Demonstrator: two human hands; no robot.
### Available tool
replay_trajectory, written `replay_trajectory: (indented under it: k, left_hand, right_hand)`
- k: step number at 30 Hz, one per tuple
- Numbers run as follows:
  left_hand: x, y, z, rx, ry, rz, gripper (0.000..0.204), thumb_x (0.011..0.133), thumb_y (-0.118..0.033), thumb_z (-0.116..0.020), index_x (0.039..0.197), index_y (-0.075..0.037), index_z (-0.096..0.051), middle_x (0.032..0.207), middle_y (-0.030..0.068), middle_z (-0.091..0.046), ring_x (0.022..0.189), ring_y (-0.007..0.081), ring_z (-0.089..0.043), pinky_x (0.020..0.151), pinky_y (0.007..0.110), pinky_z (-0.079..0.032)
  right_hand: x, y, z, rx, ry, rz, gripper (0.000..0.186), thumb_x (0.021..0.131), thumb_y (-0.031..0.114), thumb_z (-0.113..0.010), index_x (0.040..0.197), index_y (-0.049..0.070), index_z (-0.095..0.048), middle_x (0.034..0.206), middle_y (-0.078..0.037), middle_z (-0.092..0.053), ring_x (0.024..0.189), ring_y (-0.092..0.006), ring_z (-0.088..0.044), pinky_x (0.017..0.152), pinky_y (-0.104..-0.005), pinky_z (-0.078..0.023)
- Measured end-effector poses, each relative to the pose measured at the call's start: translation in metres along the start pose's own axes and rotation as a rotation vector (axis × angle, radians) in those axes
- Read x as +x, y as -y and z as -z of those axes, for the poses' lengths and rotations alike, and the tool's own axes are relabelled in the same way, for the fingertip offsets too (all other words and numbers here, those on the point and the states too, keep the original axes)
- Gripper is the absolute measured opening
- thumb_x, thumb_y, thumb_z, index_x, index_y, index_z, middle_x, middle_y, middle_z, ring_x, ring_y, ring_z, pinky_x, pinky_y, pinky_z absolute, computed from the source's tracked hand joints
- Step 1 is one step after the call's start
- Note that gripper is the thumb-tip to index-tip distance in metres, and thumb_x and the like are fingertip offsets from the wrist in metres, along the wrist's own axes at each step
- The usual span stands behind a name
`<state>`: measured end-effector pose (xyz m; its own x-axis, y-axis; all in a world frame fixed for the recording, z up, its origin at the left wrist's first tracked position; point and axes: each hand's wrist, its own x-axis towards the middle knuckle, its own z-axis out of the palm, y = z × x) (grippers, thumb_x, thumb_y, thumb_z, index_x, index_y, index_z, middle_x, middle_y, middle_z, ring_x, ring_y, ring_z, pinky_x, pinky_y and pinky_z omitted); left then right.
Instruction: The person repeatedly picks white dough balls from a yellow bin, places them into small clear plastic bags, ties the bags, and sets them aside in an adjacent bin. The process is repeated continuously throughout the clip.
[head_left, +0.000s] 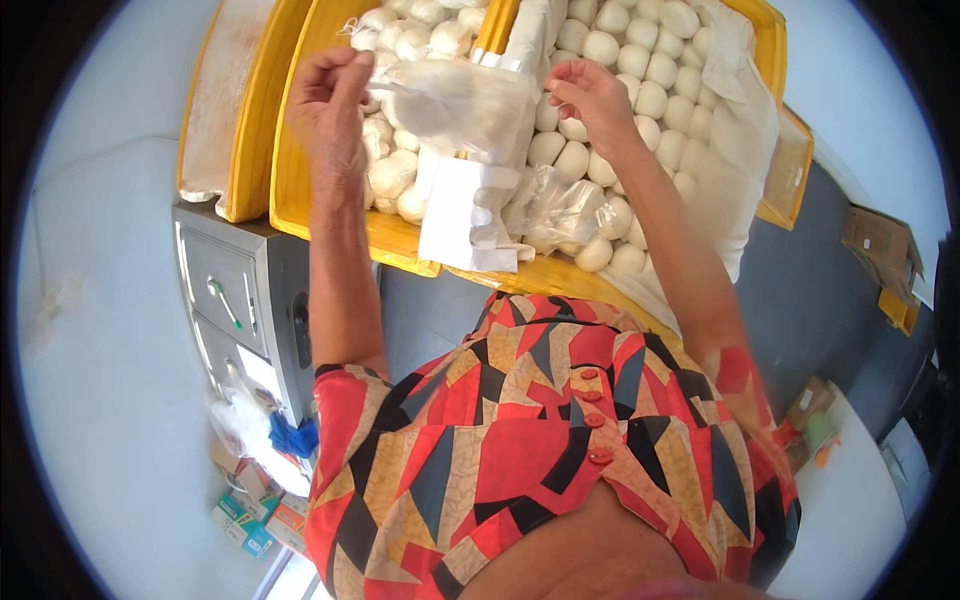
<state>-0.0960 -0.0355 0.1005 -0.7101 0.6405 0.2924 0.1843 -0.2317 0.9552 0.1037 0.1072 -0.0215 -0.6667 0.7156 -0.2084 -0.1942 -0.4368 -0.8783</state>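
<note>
A clear plastic bag (450, 105), blurred by motion, stretches over the middle of two yellow crates. My left hand (332, 95) pinches its left end between thumb and fingers. Close to the bag's right end, my right hand (597, 105) has its fingers drawn together; whether they hold the film I cannot make out. Below that hand are rows of smooth white dough-like balls (650, 100) in the right crate. Similar balls wrapped in clear plastic (393, 172) fill the left crate. A stack of clear plastic bags (560, 210) lies over the front balls.
White cloth (740, 150) drapes the right crate (765, 30). The left crate (290, 190) stands beside another yellow crate (250, 120). A white sheet (465, 215) covers their meeting edge. At left is a grey cabinet (235, 290), with small boxes (250, 520) below; a carton (880, 245) lies right.
</note>
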Motion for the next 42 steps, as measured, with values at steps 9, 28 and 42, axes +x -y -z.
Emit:
replay_trajectory:
  k: [9,28,42]
  left_hand:
    - [-0.031,0.021,0.014,0.516,0.078,-0.164,0.041,0.08,-0.007,-0.073,0.118,-0.004,-0.057,0.13,0.0123,-0.051,0.114,0.0199,-0.054,0.089,0.033,-0.048]
    - [-0.065,0.103,-0.067,0.009,0.11,0.4,0.038,0.094,-0.034,-0.058,0.103,0.002,-0.066,0.092,0.0079,-0.065,0.095,0.0175,-0.061,0.08,0.03,-0.05]
    - [-0.07,0.06,-0.101,-0.137,0.237,0.49,0.022,0.092,-0.009,-0.056,0.106,0.007,-0.061,0.094,0.0121,-0.067,0.085,0.0195,-0.067,0.076,0.031,-0.056]
  right_hand:
    - [0.026,-0.071,-0.043,-1.269,-0.175,0.848,0.023,0.072,0.024,-0.073,0.088,0.009,-0.069,0.091,-0.004,-0.063,0.088,-0.0237,-0.058,0.073,-0.0367,-0.051]
    - [0.023,-0.029,0.034,0.368,-0.01,-0.076,0.015,0.088,0.002,-0.055,0.101,-0.001,-0.062,0.097,-0.009,-0.066,0.09,-0.0206,-0.063,0.08,-0.0355,-0.051]
    - [-0.035,-0.003,0.045,-0.427,-0.346,0.515,0.017,0.087,0.018,-0.066,0.088,0.0,-0.066,0.087,-0.004,-0.066,0.079,-0.012,-0.06,0.068,-0.0271,-0.048]
